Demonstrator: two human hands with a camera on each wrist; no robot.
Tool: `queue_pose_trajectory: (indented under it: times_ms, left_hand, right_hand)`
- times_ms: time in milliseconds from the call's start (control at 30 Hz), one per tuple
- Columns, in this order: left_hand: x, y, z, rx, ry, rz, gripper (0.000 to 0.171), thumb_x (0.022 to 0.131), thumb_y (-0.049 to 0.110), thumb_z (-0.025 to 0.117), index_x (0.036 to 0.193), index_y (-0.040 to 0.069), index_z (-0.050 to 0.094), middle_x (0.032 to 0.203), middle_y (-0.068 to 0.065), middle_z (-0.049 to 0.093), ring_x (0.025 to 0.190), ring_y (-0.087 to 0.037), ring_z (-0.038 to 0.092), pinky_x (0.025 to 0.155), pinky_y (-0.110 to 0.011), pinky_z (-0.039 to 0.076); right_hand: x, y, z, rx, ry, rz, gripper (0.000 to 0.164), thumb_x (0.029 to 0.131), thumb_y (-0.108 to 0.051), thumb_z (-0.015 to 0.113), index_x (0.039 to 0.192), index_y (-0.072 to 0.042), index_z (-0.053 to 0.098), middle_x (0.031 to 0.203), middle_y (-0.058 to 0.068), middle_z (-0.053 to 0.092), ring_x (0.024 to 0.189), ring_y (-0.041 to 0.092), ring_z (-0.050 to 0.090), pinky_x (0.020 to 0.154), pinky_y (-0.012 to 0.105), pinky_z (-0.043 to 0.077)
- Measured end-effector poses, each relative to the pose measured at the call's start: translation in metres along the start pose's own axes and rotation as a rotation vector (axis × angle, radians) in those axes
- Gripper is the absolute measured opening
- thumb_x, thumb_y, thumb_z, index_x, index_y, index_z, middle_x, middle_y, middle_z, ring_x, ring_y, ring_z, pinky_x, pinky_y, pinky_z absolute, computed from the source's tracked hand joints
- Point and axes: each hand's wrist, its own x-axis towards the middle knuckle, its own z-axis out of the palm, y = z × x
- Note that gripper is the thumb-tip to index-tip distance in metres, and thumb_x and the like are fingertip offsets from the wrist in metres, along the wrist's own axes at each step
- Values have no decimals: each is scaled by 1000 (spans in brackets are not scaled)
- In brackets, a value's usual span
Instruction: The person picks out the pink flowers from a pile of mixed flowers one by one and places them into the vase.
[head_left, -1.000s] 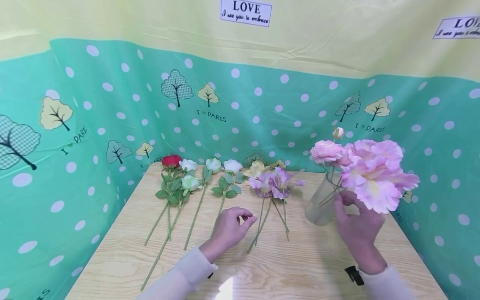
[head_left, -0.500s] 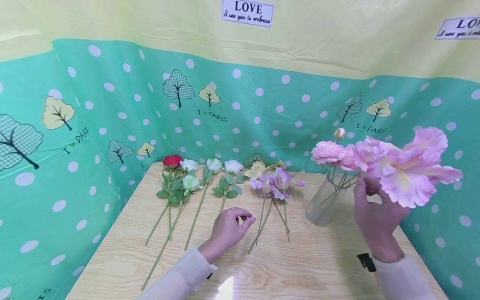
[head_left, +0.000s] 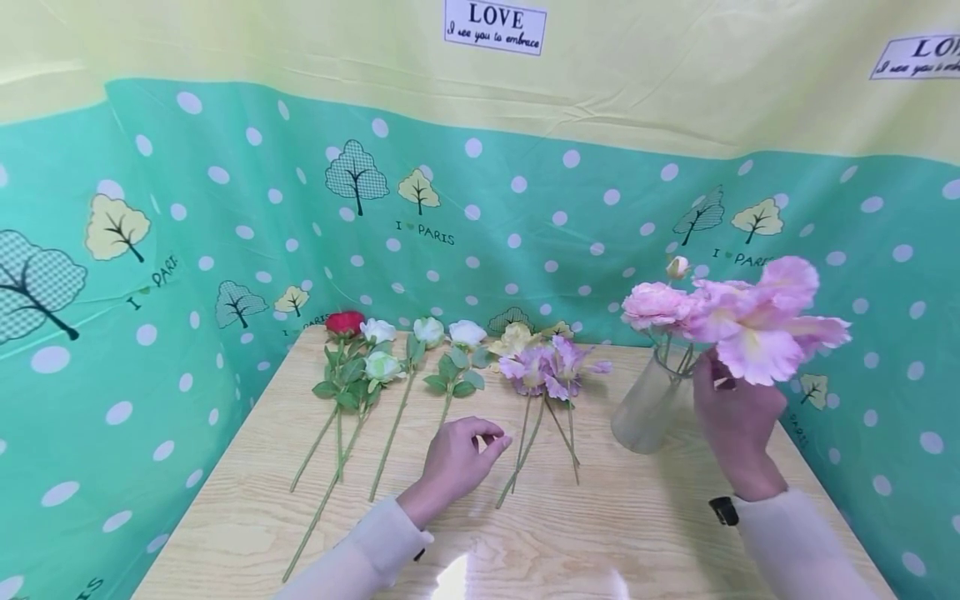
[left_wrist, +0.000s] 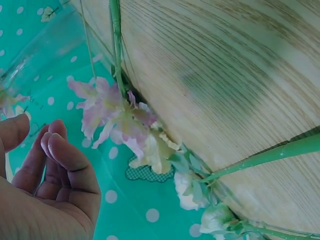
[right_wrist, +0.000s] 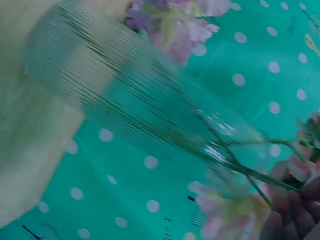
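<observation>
- The right hand point(head_left: 741, 421) is pinching close under the head of the large pink flower point(head_left: 757, 337), at the right of the head frame, with its fingers curled in; petals are hiding the exact contact.
- That bloom is leaning over to the right of the clear vase point(head_left: 648, 417), just beside its mouth; whether its stem is sitting inside is something I cannot tell.
- The flower is probably weighing little: its petals are looking thin, soft and easily creased, its stem likely stiffer, so the stem just below the head is offering the best hold.
- The vase is looking smooth, perhaps slippery and breakable; its lower wall would be the safer place for steadying it.
- The left hand point(head_left: 457, 458), lower centre, is hovering with fingers loosely bent, holding nothing, near the stems of the purple flowers point(head_left: 540, 367).
- The right wrist view is showing fine ribs along the vase wall and green stems point(right_wrist: 265, 179) crossing at its mouth, lower right, which the head view is barely giving.
- The left wrist view is showing a gap between thumb and fingertips at lower left.
- Only the head view is showing the red rose point(head_left: 344, 323), left of centre.
</observation>
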Motion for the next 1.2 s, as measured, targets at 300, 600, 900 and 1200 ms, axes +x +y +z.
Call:
queue_pose_trajectory:
  times_ms: [300, 600, 900, 1200]
  left_hand:
    - [-1, -1, 1, 3, 3, 1, 5, 91, 24, 80, 90, 18, 81, 83, 9, 73, 58, 0, 48, 53, -21, 42]
    - [-1, -1, 3, 1, -5, 6, 7, 91, 24, 80, 91, 17, 81, 83, 10, 73, 61, -1, 50, 56, -21, 44]
    - [0, -3, 3, 9, -2, 17, 7, 90, 23, 80, 90, 16, 81, 84, 9, 74, 59, 0, 49, 54, -21, 43]
    - [1, -3, 4, 12, -30, -14, 8, 91, 25, 79, 91, 17, 81, 86, 10, 75, 60, -1, 50, 56, -22, 44]
  right_hand:
    - [-13, 17, 9, -90, -219, 38, 19, 86, -5, 61, 74, 0, 75, 53, 5, 46, 56, 23, 41, 58, 38, 30]
    - [-21, 14, 7, -57, -309, 135, 14, 91, -10, 67, 97, 1, 60, 77, 13, 57, 72, 27, 52, 66, 38, 40]
    - [-56, 8, 9, -18, -173, 321, 27, 90, -21, 75, 104, -3, 60, 72, 6, 62, 60, 2, 53, 60, 20, 41]
    - [-78, 11, 12, -49, -177, 314, 28, 87, -15, 78, 100, 2, 60, 81, 15, 66, 56, -2, 50, 59, 18, 39]
